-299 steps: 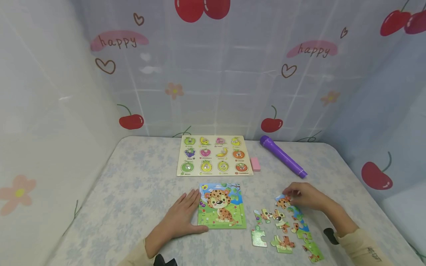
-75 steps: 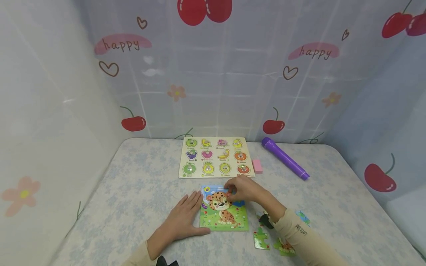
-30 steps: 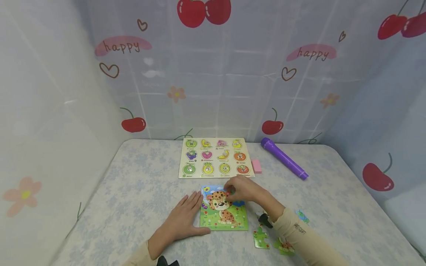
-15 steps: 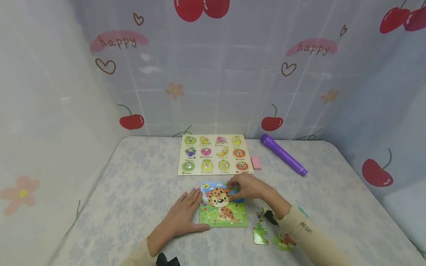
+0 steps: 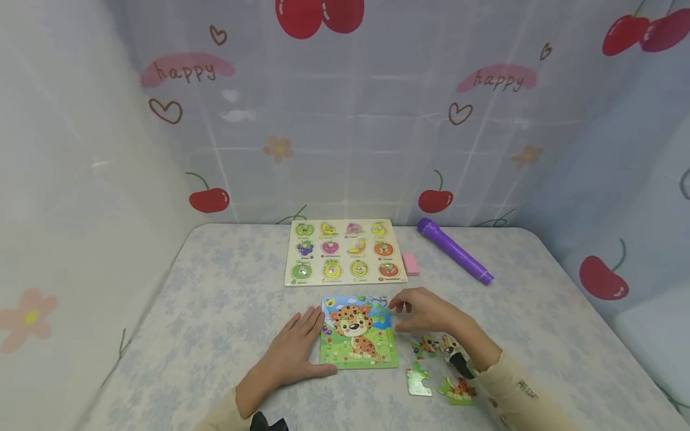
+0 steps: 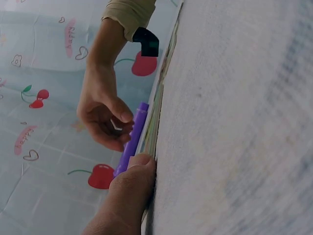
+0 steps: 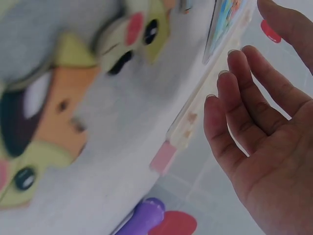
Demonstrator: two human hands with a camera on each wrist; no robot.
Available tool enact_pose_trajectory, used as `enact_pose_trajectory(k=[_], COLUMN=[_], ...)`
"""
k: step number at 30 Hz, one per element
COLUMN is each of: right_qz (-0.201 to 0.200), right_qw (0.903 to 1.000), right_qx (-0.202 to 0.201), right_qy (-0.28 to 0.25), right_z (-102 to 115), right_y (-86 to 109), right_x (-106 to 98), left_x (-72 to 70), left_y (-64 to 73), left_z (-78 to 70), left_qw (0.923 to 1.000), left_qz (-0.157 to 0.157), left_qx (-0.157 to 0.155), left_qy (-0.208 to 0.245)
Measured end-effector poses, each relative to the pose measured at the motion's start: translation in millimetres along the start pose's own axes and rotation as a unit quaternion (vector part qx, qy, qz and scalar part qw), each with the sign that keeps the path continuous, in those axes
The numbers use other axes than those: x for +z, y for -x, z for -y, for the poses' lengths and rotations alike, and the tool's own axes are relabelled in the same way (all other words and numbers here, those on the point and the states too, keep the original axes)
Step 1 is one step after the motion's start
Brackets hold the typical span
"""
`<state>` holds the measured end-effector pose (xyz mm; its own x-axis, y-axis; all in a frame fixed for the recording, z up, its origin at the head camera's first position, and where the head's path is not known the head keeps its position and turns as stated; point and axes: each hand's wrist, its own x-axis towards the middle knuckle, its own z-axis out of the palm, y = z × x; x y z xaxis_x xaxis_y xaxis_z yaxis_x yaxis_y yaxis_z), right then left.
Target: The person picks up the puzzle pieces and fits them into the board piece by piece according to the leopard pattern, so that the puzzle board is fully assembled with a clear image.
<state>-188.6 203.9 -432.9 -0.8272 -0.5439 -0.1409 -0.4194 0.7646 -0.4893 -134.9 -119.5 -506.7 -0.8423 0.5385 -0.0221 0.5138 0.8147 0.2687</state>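
Note:
In the head view, a square leopard jigsaw puzzle (image 5: 358, 341) lies on the table. My left hand (image 5: 293, 350) rests flat at its left side, fingertips at the left edge and thumb by the lower left corner. Just right of the puzzle's upper right part is my right hand (image 5: 428, 310), fingers loosely bent. The right wrist view shows that hand (image 7: 259, 117) with nothing in it. Loose jigsaw pieces lie right of the puzzle: a green piece (image 5: 417, 381), a green-and-orange piece (image 5: 458, 392) and face pieces (image 5: 426, 346). My right forearm hides part of that area.
Behind the puzzle lies a wooden fruit peg board (image 5: 345, 254). A pink block (image 5: 410, 264) touches its right side, and a purple toy microphone (image 5: 455, 251) lies further right. Printed curtains (image 5: 350, 131) enclose the table (image 5: 226, 287).
Ten seconds ago my right hand was at the loose pieces; later it worked at the puzzle's upper right. In the last half second it has drawn off to the right. My left hand stays put.

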Motion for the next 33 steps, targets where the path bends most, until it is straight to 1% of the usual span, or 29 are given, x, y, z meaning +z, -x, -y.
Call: enact_pose_trajectory(k=[6,9,13,17,23,26,30,33], right_qz=[-0.001,-0.004,-0.014,-0.023,-0.022,-0.029,-0.040,-0.043], right_qw=[0.9991,0.9985,0.9986,0.9987,0.9973,0.9970,0.9970,0.9956], right_qx=[0.041,0.055,0.051,0.046,0.070,0.072,0.066,0.083], right_qy=[-0.002,-0.003,-0.001,0.002,-0.011,-0.006,0.006,0.010], right_z=[-12.0,-18.5,-27.6,-36.8,-49.1,-55.8,-65.8,-74.4], right_y=[18.7,28.0,40.9,52.0,66.6,75.1,89.9,101.4], right_x=[-2.0,-3.3,-5.6,-8.1,-10.5,-12.1,-13.6,-13.9], left_x=[0.2,0.4,0.1,0.3,0.6,0.4,0.9,1.6], left_y=[0.9,1.4,1.6,1.5,2.1,2.0,1.5,1.3], left_z=[0.7,0.6,-0.1,-0.1,0.8,1.0,1.3,1.1], left_qw=[0.9999,1.0000,1.0000,0.9999,0.9999,0.9999,0.9999,0.9999], left_qz=[-0.011,-0.009,-0.006,-0.011,-0.015,-0.015,-0.012,-0.010], left_qx=[0.004,0.003,-0.001,0.001,0.003,0.004,0.005,0.005], left_qy=[-0.001,0.001,0.004,0.004,0.001,0.000,-0.001,-0.003])
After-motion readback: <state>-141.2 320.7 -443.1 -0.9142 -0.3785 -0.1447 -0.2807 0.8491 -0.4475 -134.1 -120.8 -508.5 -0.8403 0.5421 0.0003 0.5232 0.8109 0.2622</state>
